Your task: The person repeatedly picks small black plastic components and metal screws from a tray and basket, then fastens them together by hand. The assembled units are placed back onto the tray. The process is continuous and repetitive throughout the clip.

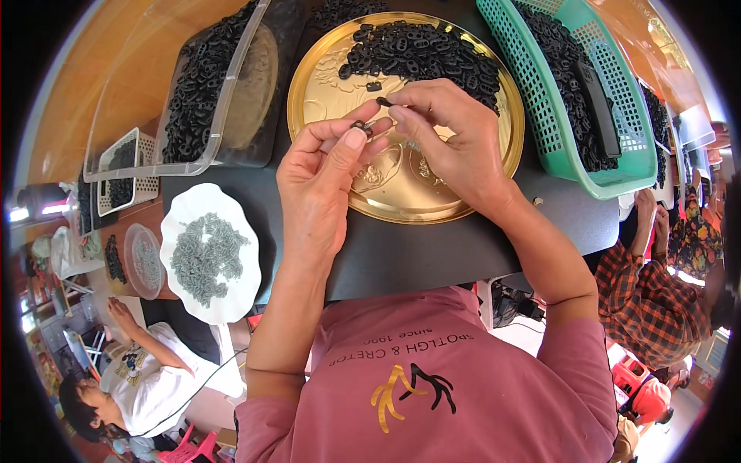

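Note:
Over the gold tray [432, 214], my left hand [316, 181] pinches a small black plastic piece [360, 126] between thumb and fingers. What looks like a tiny spring shows at its side. Close by, the thumb and forefinger of my right hand [455, 143] grip another small black piece [384, 101], held near the left fingertips. A heap of flat black pieces with holes [421, 62] covers the tray's far part. One loose black piece [373, 86] lies apart, just beyond my fingers.
A white scalloped plate [176, 208] of small grey springs stands left. Beyond it are a clear bin [224, 100] and a white basket [144, 158], both with black pieces. At right, a green basket [567, 174] holds more. Other people [162, 378] sit on both sides.

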`<action>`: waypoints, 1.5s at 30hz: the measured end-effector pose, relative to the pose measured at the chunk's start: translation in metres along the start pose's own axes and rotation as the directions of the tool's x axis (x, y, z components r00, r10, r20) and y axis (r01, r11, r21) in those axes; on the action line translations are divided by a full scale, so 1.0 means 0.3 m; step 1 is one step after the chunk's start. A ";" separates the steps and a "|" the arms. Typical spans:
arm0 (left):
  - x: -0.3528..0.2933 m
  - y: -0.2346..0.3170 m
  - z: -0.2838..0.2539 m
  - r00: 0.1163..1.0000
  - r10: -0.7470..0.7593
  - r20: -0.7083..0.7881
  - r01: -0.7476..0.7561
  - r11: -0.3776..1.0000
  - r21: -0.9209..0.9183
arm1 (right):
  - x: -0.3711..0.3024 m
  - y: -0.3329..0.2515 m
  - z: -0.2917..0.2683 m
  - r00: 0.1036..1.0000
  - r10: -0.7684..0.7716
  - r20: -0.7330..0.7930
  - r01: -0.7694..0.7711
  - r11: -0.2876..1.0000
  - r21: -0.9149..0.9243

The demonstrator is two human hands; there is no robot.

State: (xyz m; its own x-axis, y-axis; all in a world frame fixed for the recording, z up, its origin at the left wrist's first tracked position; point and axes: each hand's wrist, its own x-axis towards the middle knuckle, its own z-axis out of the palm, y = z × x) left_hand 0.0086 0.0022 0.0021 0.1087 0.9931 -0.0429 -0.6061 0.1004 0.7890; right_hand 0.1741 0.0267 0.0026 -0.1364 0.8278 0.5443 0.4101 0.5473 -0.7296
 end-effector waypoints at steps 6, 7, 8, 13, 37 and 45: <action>0.005 -0.003 -0.011 1.000 -0.025 0.018 0.026 0.999 -0.047 | -0.013 0.016 0.009 0.949 0.296 0.108 -0.315 0.889 0.332; 0.004 -0.002 -0.010 0.999 -0.029 0.020 0.030 0.998 -0.051 | -0.008 0.005 0.005 0.922 0.361 0.139 -0.386 0.839 0.383; 0.002 -0.001 -0.009 0.999 -0.032 0.023 0.033 0.998 -0.055 | -0.003 -0.004 0.001 0.890 0.422 0.174 -0.454 0.781 0.430; 0.003 0.003 -0.011 0.998 -0.055 0.017 0.056 0.997 -0.061 | 0.015 -0.018 -0.033 0.811 0.499 0.305 -0.580 0.619 0.529; -0.001 -0.003 -0.018 0.992 -0.125 -0.023 0.126 0.992 0.013 | -0.004 -0.047 -0.005 0.875 0.448 0.183 -0.471 0.703 0.533; -0.001 -0.004 -0.026 0.993 -0.117 -0.034 0.118 0.992 0.034 | -0.002 -0.044 -0.012 0.847 0.469 0.248 -0.522 0.652 0.550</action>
State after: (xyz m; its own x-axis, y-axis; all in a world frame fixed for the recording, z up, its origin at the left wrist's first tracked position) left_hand 0.0031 0.0023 -0.0035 0.1518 0.9760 -0.1561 -0.5616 0.2151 0.7989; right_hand 0.1721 0.0184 0.0133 -0.1467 0.9891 0.0160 -0.1570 -0.0073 -0.9876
